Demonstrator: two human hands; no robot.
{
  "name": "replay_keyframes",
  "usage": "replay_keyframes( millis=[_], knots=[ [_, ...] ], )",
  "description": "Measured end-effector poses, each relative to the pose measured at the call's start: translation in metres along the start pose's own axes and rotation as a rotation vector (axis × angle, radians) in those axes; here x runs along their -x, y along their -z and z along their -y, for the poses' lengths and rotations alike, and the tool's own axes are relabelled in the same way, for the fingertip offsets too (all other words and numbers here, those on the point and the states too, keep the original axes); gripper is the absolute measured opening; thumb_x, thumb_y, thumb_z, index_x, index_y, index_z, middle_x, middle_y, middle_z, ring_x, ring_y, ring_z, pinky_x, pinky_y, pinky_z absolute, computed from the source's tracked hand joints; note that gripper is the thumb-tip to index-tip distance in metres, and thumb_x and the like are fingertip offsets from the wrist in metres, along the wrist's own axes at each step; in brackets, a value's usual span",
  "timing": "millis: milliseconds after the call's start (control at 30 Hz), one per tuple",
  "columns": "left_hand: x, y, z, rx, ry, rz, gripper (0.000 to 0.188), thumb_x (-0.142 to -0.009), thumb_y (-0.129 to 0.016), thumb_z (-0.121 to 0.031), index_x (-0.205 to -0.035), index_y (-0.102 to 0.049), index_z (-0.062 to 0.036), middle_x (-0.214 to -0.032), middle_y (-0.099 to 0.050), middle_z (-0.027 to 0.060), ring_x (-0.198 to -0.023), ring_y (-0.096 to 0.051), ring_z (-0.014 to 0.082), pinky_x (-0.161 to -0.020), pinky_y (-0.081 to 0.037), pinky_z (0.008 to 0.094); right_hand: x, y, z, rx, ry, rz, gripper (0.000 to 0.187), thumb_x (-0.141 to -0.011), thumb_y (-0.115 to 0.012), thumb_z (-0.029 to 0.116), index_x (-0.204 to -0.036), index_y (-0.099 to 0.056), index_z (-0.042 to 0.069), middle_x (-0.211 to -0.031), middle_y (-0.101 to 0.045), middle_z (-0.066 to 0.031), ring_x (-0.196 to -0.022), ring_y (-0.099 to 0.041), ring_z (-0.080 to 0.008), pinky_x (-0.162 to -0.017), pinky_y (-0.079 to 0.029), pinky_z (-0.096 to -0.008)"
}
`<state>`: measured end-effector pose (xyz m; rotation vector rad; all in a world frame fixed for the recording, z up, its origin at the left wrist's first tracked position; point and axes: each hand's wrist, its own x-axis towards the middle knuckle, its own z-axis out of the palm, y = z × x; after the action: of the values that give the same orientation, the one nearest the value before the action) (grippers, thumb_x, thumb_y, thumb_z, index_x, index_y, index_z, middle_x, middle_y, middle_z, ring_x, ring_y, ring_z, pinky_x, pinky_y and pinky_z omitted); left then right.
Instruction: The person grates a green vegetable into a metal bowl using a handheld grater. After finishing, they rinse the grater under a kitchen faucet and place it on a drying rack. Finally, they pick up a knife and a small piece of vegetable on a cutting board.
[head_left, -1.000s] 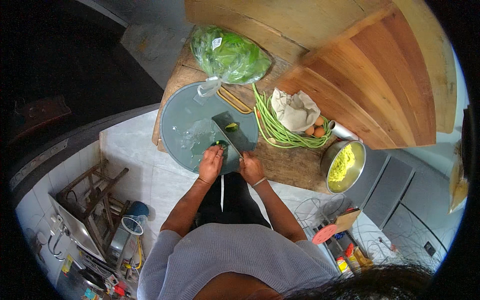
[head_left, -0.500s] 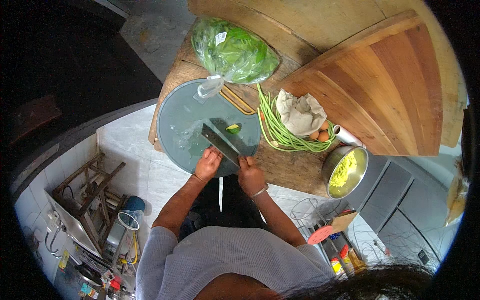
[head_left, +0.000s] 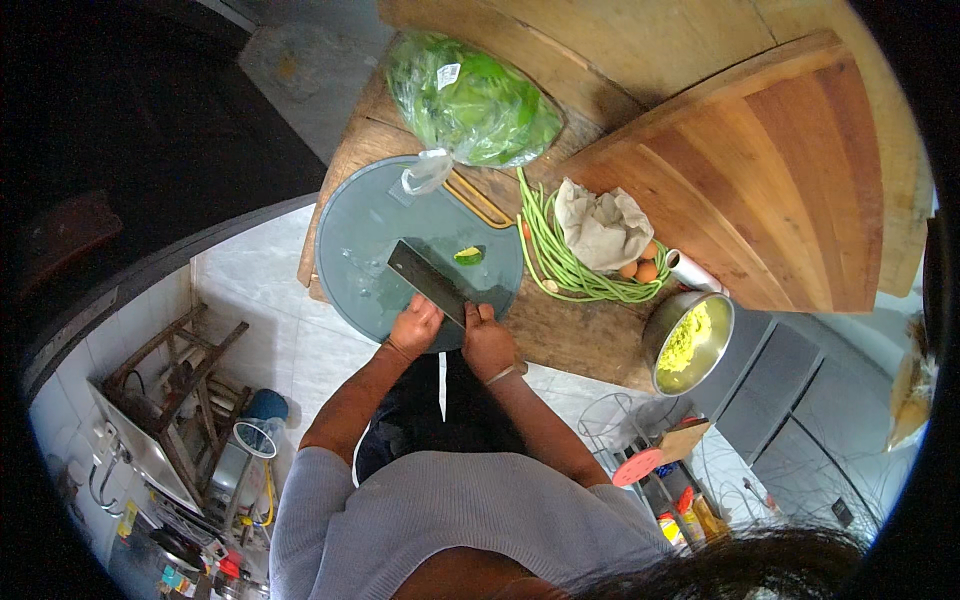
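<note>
My right hand (head_left: 489, 345) is wrapped around the handle of a cleaver (head_left: 426, 278). Its broad dark blade slants up and left over a round grey cutting board (head_left: 352, 235). Close against the near side of the blade is my left hand (head_left: 416, 326), its fingers curled at the board's near edge. Whatever lies under those fingers is hidden. A small green vegetable piece with a pale yellow cut face (head_left: 468, 256) rests on the board beyond the blade. Wet patches mark the board's surface.
A clear bag of leafy greens (head_left: 470, 100) sits behind the board. To the right are long green beans (head_left: 560, 250), a crumpled pale bag (head_left: 602, 225), several eggs (head_left: 646, 271), a white roll (head_left: 697, 271) and a metal bowl of yellow-green shreds (head_left: 725, 345). A large wooden board (head_left: 750, 170) leans beyond.
The cleaver and my right hand have shifted slightly left, and more of the blade's flat side shows. My left hand stays almost in place beside it.
</note>
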<state>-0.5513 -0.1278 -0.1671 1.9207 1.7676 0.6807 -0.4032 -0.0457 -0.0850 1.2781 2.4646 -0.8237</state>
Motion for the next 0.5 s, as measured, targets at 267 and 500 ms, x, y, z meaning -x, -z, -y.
replay_keyframes(
  millis=[267,500],
  knots=[
    [-0.01,0.001,-0.008,0.109,0.05,-0.149,0.011,-0.077,-0.054,-0.005,-0.086,-0.056,0.0009,-0.087,-0.054,0.0122,-0.083,-0.051,0.034,-0.067,-0.049,0.0406,0.003,0.015,-0.001,-0.074,-0.012,0.02,0.035,-0.075,-0.049,0.005,-0.11,-0.052,-0.001,-0.091,-0.053,-0.0175,-0.062,-0.059,-0.0344,-0.054,-0.049,-0.0419],
    [-0.002,-0.004,-0.003,0.025,0.026,-0.093,0.008,-0.076,-0.055,-0.004,-0.082,-0.057,0.0005,-0.085,-0.054,0.0121,-0.085,-0.053,0.032,-0.067,-0.05,0.0396,0.008,0.004,-0.002,-0.145,0.129,-0.214,0.033,-0.075,-0.048,0.003,-0.108,-0.053,-0.002,-0.09,-0.055,-0.018,-0.058,-0.059,-0.0333,-0.051,-0.049,-0.0415]
  ],
)
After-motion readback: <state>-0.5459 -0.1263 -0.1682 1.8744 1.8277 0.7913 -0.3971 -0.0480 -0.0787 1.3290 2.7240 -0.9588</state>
